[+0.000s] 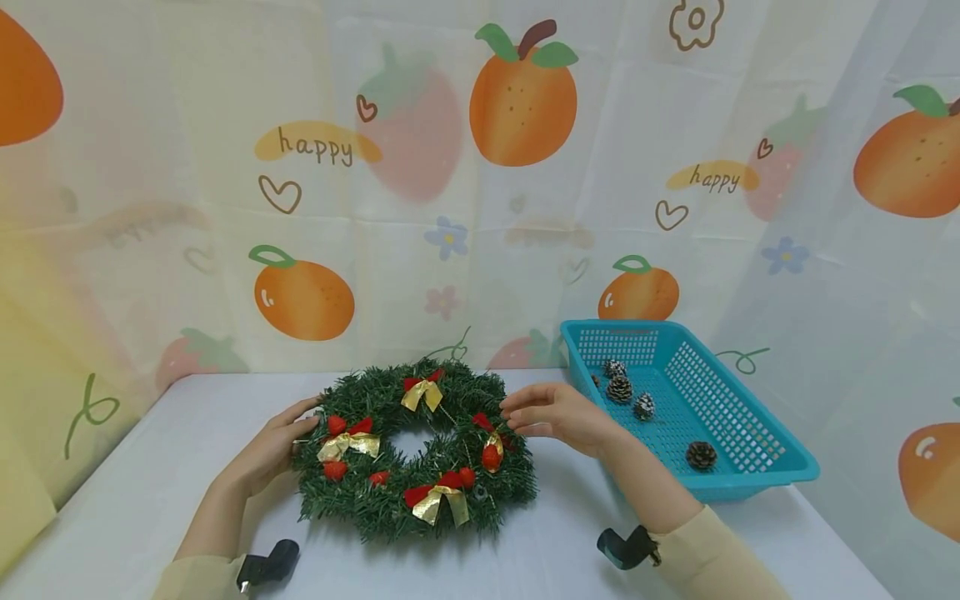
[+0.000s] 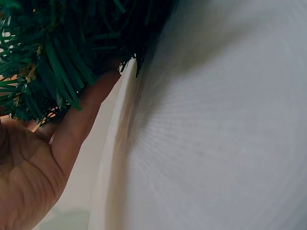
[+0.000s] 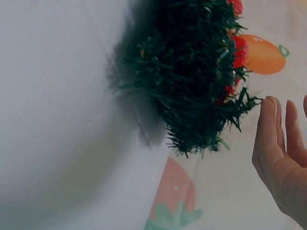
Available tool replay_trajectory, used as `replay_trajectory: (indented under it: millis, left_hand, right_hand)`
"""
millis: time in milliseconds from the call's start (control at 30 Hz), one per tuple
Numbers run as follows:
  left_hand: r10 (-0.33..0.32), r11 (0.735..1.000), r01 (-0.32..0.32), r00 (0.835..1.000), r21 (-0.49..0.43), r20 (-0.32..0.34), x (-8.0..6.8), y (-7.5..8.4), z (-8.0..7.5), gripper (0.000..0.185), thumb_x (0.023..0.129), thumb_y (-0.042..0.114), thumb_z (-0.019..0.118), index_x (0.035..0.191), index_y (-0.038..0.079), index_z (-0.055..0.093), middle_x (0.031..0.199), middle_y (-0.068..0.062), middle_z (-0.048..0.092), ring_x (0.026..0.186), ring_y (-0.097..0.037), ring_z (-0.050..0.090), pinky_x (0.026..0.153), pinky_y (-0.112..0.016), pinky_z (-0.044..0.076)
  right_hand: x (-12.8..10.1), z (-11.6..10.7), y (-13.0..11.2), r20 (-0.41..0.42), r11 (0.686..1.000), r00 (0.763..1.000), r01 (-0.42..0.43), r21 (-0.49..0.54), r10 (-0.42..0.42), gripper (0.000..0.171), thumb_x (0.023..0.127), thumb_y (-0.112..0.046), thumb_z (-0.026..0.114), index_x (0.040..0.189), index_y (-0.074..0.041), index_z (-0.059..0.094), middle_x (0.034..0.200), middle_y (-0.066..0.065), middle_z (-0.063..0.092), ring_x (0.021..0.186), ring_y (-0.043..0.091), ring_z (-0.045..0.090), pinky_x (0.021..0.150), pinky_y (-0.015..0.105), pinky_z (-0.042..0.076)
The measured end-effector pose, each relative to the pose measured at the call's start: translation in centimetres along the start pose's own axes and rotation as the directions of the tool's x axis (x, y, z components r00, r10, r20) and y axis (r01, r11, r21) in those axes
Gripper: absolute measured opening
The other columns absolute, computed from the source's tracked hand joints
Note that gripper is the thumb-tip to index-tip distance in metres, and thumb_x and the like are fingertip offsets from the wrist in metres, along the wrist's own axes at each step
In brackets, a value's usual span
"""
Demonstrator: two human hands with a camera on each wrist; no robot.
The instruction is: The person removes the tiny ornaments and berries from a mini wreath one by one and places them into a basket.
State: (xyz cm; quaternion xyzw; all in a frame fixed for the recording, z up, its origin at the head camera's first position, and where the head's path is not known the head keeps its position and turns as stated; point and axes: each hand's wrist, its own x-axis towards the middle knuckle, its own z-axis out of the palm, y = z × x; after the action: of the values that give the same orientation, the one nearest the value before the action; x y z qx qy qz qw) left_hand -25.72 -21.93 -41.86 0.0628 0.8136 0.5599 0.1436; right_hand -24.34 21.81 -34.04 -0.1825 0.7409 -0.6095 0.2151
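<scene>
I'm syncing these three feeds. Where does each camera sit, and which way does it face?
Head: worn high, faces forward and down at the wreath and basket; both forearms show.
Left wrist: looks along the left hand into the wreath's needles.
Right wrist: looks past the right hand at the wreath's edge.
All share the wreath.

Both forearms were bare from the wrists up to pale cream-yellow long sleeves, the left sleeve (image 1: 197, 579) bunched at the bottom edge and the right sleeve (image 1: 716, 554) ending in a soft cuff near the wrist. A small black device (image 1: 267, 564) was strapped under the left wrist with a rounded, cylinder-like body, and a matching one (image 1: 628, 547) in dark teal-black sat by the right cuff. The left hand (image 1: 270, 450) and right hand (image 1: 558, 414) wore no gloves, rings or other jewellery that showed.
</scene>
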Motion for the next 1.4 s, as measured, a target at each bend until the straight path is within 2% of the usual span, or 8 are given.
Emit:
replay_trajectory:
  millis: [67, 300, 400, 567, 800, 1067, 1167, 1400]
  left_hand:
    - [-0.002, 1.0, 0.002, 1.0, -0.008, -0.002, -0.1, 0.1, 0.1, 0.066, 0.108, 0.035, 0.037, 0.16, 0.01, 0.007, 0.163, -0.03, 0.002, 0.101, -0.019, 0.042, 0.085, -0.035, 0.04]
    - [0.003, 1.0, -0.003, 1.0, -0.002, 0.001, -0.1, 0.0, 0.0, 0.068, 0.107, 0.038, 0.037, 0.16, 0.009, 0.007, 0.163, -0.031, 0.001, 0.13, -0.031, 0.036, 0.093, -0.034, 0.045]
    - [0.001, 1.0, -0.001, 1.0, -0.006, 0.003, -0.1, 0.0, 0.0, 0.067, 0.107, 0.037, 0.038, 0.16, 0.009, 0.007, 0.163, -0.03, 0.002, 0.126, -0.028, 0.039, 0.092, -0.033, 0.045]
    - [-0.003, 1.0, 0.003, 1.0, -0.009, 0.0, 0.0, 0.1, 0.1, 0.067, 0.107, 0.037, 0.038, 0.16, 0.009, 0.008, 0.163, -0.029, 0.003, 0.114, -0.019, 0.042, 0.087, -0.031, 0.044]
    - [-0.003, 0.999, 0.003, 1.0, -0.039, -0.001, -0.2, 0.2, 0.1, 0.066, 0.108, 0.034, 0.038, 0.16, 0.011, 0.007, 0.162, -0.028, 0.006, 0.075, -0.011, 0.035, 0.077, -0.031, 0.041]
    - [-0.003, 1.0, 0.002, 1.0, -0.008, -0.001, -0.2, 0.2, 0.1, 0.066, 0.108, 0.036, 0.037, 0.16, 0.009, 0.007, 0.163, -0.031, 0.002, 0.11, -0.016, 0.046, 0.088, -0.032, 0.046]
    - [0.001, 1.0, -0.001, 1.0, -0.012, 0.001, -0.2, 0.2, 0.1, 0.066, 0.108, 0.036, 0.037, 0.16, 0.009, 0.007, 0.163, -0.031, 0.002, 0.106, -0.015, 0.045, 0.086, -0.031, 0.045]
    - [-0.004, 0.999, 0.004, 1.0, -0.053, -0.003, -0.2, 0.4, 0.2, 0.066, 0.107, 0.034, 0.038, 0.16, 0.01, 0.006, 0.163, -0.028, 0.003, 0.071, -0.008, 0.034, 0.069, -0.028, 0.041]
  right_hand:
    - [0.0, 0.3, 0.2, 0.005, 1.0, 1.0, -0.004, 0.007, 0.004, 0.041, 0.098, -0.012, 0.059, 0.132, 0.011, 0.053, 0.126, 0.015, 0.062, 0.104, 0.014, 0.064, 0.101, 0.037, 0.052]
    - [0.1, 1.0, 0.9, -0.008, 0.999, 1.0, -0.026, 0.032, 0.027, 0.04, 0.096, -0.01, 0.061, 0.129, 0.013, 0.055, 0.118, 0.008, 0.066, 0.101, 0.013, 0.066, 0.097, 0.033, 0.054]
    - [0.2, 1.4, 1.2, -0.019, 0.999, 0.999, -0.037, 0.037, 0.038, 0.038, 0.095, -0.007, 0.062, 0.128, 0.012, 0.057, 0.116, 0.005, 0.067, 0.101, 0.014, 0.067, 0.097, 0.032, 0.054]
    - [0.2, 1.8, 1.6, -0.036, 0.999, 0.998, -0.041, 0.006, 0.041, 0.034, 0.094, -0.006, 0.064, 0.125, 0.009, 0.061, 0.121, 0.016, 0.068, 0.103, 0.015, 0.068, 0.097, 0.032, 0.055]
    - [0.2, 2.3, 2.3, -0.064, 0.995, 0.997, -0.054, -0.089, 0.049, 0.032, 0.092, -0.009, 0.066, 0.122, 0.003, 0.066, 0.123, 0.02, 0.068, 0.102, 0.015, 0.068, 0.096, 0.035, 0.055]
    - [0.1, 3.0, 3.0, -0.115, 0.982, 0.993, -0.049, -0.185, 0.029, 0.032, 0.09, -0.016, 0.07, 0.119, -0.003, 0.069, 0.116, 0.014, 0.072, 0.101, 0.016, 0.068, 0.095, 0.038, 0.054]
    - [0.0, 3.5, 3.0, -0.145, 0.977, 0.989, -0.049, -0.208, 0.019, 0.032, 0.089, -0.016, 0.072, 0.118, -0.003, 0.069, 0.113, 0.015, 0.072, 0.097, 0.015, 0.069, 0.093, 0.037, 0.055]
    - [0.0, 4.5, 2.9, -0.195, 0.967, 0.981, -0.049, -0.251, -0.001, 0.033, 0.084, -0.013, 0.076, 0.115, -0.001, 0.07, 0.108, 0.017, 0.074, 0.088, 0.014, 0.07, 0.084, 0.034, 0.057]
